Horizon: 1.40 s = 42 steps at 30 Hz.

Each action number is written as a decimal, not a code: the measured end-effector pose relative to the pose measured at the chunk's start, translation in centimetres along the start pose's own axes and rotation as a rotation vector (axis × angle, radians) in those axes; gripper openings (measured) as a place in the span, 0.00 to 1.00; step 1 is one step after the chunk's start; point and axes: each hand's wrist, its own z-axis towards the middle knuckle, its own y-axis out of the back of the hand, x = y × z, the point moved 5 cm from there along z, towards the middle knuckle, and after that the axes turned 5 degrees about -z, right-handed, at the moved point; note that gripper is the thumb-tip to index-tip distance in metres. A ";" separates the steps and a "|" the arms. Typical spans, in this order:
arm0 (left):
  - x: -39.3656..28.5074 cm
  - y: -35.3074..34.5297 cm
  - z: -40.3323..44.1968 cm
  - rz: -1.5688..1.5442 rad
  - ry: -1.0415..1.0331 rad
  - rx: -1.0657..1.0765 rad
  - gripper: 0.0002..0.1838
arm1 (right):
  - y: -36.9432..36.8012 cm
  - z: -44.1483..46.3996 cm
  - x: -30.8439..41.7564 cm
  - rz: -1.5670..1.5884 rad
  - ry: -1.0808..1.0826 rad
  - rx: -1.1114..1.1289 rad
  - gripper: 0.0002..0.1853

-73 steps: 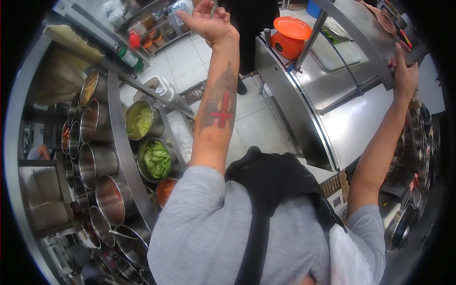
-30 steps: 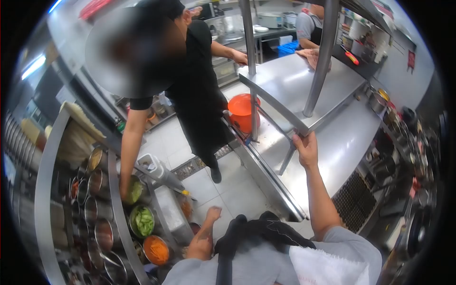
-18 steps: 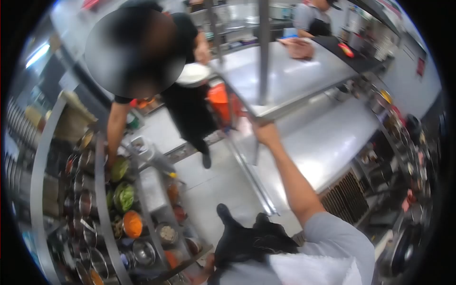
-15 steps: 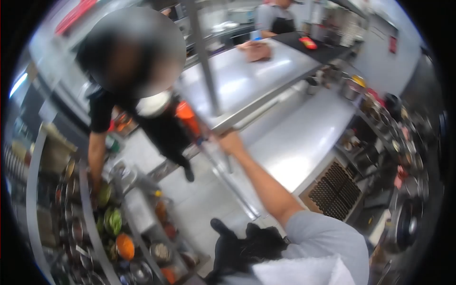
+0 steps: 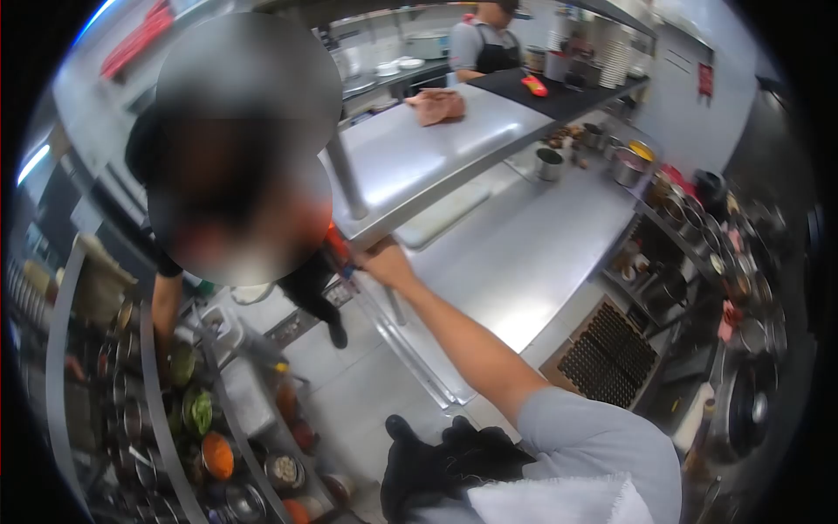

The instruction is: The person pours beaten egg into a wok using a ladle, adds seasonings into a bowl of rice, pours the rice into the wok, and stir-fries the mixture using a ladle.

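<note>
My right arm stretches forward across the counter, and my right hand [image 5: 386, 262] is just under the near corner of the raised steel shelf [image 5: 384, 223]. The hand touches or nearly touches that corner; its fingers are too small and blurred to tell their grip. Beside it is a bright orange object [image 5: 336, 240], partly covered by a co-worker. Under the shelf lies a white cutting board [image 5: 445, 214] on the steel counter [image 5: 524, 253]. A piece of raw meat [image 5: 438, 106] sits on top of the shelf. My left hand is out of view.
A co-worker [image 5: 161, 301] stands close on the left, one arm down among the food containers. Ingredient pots, including an orange-filled bowl [image 5: 217, 456], fill the left racks. Another person [image 5: 484, 48] stands at the back. Pots [image 5: 628, 166] and pans line the right side.
The view has turned slightly, so the counter and shelf sit further left. The nearby co-worker's head has come lower and closer. My right hand stays by the shelf corner.
</note>
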 end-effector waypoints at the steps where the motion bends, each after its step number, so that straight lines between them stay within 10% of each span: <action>1: 1.0 -0.4 -0.3 0.012 0.004 -0.004 0.13 | 0.2 -0.2 0.1 0.090 -0.065 0.025 0.19; 7: 6.3 -2.7 -3.5 0.278 -0.219 -0.036 0.12 | -1.5 -0.3 -4.4 -0.472 0.243 -0.057 0.16; 9: 5.8 -2.0 -3.2 0.154 -0.328 -0.244 0.12 | -0.7 0.1 -3.9 -0.594 0.051 0.009 0.18; 10: 7.7 -0.4 -0.2 -0.196 0.318 -0.123 0.18 | -1.1 1.2 -4.9 -0.757 0.133 0.053 0.20; 12: 8.1 -0.6 6.9 0.523 -0.157 -0.064 0.13 | -0.9 2.5 -4.0 -0.560 0.515 0.005 0.22; 15: 2.2 2.7 6.8 0.096 -0.095 -0.370 0.20 | -1.1 0.3 -0.2 0.159 -0.170 0.074 0.10; 17: -2.6 2.3 4.9 -0.233 -0.046 -0.337 0.21 | -0.9 -0.3 0.5 0.211 -0.161 0.063 0.10; 21: -4.5 -4.5 6.2 0.345 -0.314 0.130 0.20 | -1.2 0.2 0.8 0.276 -0.113 0.039 0.11; 30: 2.7 -3.2 4.3 0.035 0.177 0.109 0.22 | -1.2 -0.3 1.7 0.232 -0.154 -0.030 0.10; 42: 1.7 -4.1 1.1 -0.097 0.146 0.082 0.22 | -1.0 -0.1 1.3 0.163 -0.169 -0.056 0.10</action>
